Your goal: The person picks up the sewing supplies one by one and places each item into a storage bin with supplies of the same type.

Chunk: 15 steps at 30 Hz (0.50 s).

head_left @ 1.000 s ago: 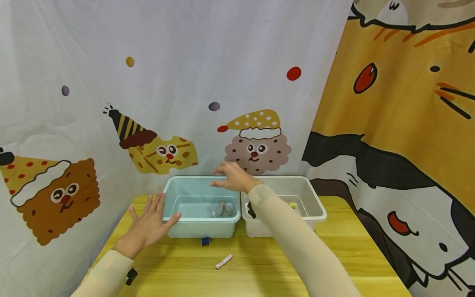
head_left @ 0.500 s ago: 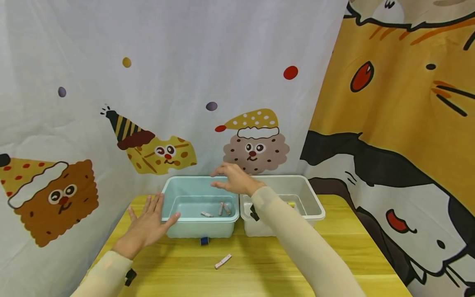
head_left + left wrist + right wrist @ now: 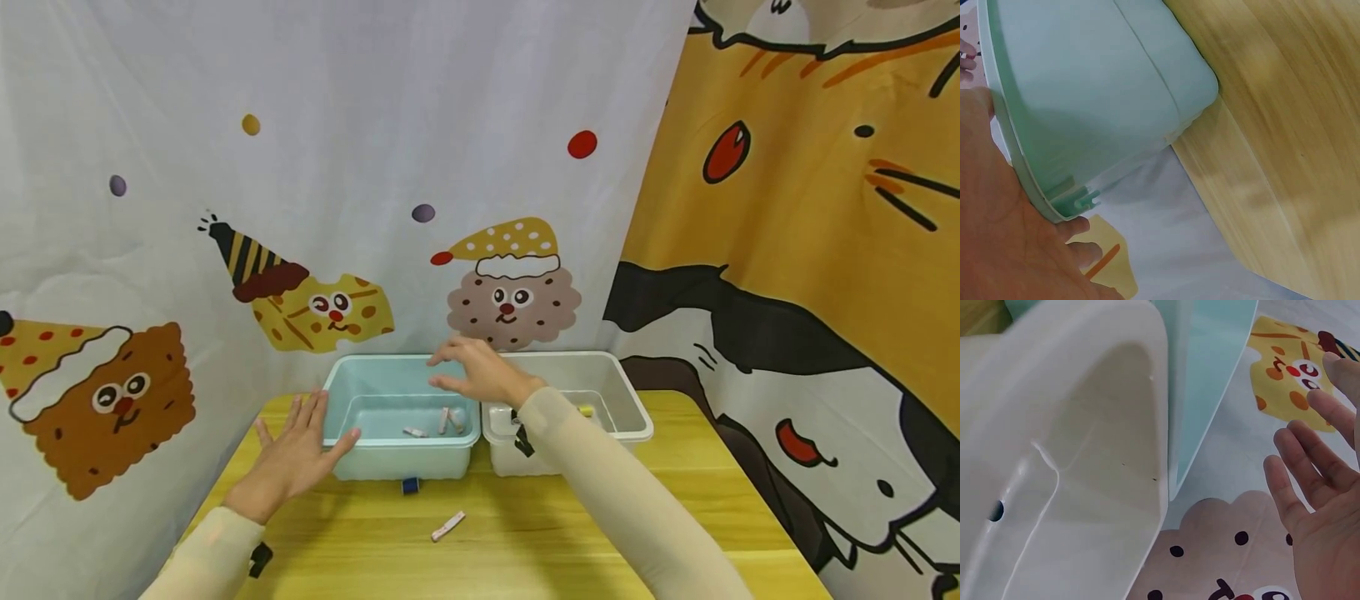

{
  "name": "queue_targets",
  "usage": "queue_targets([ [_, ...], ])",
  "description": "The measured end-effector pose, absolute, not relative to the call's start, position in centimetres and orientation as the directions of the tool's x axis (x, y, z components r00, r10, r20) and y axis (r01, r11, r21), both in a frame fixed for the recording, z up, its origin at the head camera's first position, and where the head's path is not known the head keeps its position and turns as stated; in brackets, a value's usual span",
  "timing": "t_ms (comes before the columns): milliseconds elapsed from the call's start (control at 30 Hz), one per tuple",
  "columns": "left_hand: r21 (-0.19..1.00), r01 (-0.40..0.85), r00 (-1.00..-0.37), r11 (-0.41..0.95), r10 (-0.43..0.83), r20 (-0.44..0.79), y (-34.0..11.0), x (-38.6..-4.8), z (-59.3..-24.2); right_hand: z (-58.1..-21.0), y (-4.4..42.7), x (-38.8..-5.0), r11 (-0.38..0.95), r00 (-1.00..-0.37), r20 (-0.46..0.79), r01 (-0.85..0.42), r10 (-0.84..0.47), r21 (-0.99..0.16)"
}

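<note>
My left hand (image 3: 288, 462) is at the left front corner of the light blue plastic bin (image 3: 405, 461), its fingers straight and spread along the rim. In the left wrist view that hand (image 3: 1016, 212) touches the rim of the bin (image 3: 1104, 81). Over the back right of the blue bin my right hand (image 3: 483, 373) hovers with relaxed, parted fingers. The right wrist view shows nothing in this hand (image 3: 1329, 512). Several small pale pieces lie in the blue bin, among them a whitish strip (image 3: 415, 432) and an upright-looking one (image 3: 443, 421) beside another.
A white bin (image 3: 633, 425) stands against the blue one's right side, with a small yellow object (image 3: 586, 411) inside. In front, on the wooden table (image 3: 375, 550), lie a dark blue spool-like piece (image 3: 409, 486) and a pinkish-white strip (image 3: 448, 527). A printed curtain (image 3: 337, 125) hangs behind.
One pale strip in the blue bin has gone from upright to lying flat, further left. My right hand has drawn slightly back and right; the left hand stays on the rim.
</note>
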<state>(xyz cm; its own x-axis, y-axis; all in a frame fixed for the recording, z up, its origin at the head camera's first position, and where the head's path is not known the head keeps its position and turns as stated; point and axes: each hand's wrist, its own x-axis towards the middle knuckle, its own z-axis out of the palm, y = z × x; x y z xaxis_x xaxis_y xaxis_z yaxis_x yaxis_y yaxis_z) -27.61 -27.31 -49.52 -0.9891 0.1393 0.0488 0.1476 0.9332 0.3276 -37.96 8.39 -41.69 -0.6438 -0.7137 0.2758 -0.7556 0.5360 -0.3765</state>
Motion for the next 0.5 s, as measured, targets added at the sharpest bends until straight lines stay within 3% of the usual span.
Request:
queue_targets([
  [500,0.334,0.15,-0.989,0.931,0.14,0.053,-27.4,-27.6,-49.6,-42.9,10.0,-34.8,0.498,-0.588,0.311,-0.804,-0.747,-0.324],
])
